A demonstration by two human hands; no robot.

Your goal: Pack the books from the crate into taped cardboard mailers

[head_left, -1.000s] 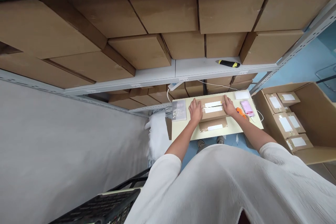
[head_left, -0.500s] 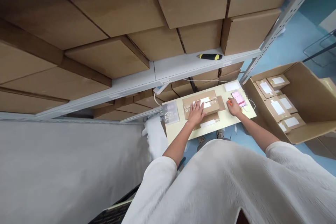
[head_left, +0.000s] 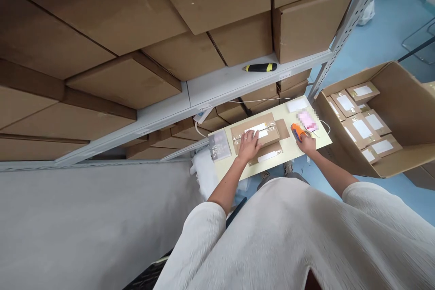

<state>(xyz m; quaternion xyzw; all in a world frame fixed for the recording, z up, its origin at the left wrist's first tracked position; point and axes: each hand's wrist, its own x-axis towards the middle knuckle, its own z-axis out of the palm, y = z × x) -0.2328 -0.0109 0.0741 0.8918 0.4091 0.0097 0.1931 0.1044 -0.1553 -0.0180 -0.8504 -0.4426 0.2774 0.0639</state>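
My left hand (head_left: 249, 146) lies with fingers spread on top of a taped cardboard box (head_left: 239, 135) that bears a white label (head_left: 263, 133). Under the near side of this box, a second piece of cardboard (head_left: 277, 148) with a white label sticks out. To the right, my right hand (head_left: 307, 143) is wrapped round an orange tape dispenser (head_left: 296, 129), held over the table beside the box. Just beyond it lies a phone with a pink screen (head_left: 306, 120), partly blurred out.
The pale yellow table (head_left: 234, 170) carries a clear-topped flat case (head_left: 219, 146) at its left end. A large open carton (head_left: 353, 170) with several labelled boxes stands right. A yellow-black utility knife (head_left: 261, 67) rests on the shelf (head_left: 220, 84), before stacked cartons.
My right hand has turned and lifted the tape dispenser, so more of its orange body shows. My left hand stays on the box. The camera view has shifted slightly.
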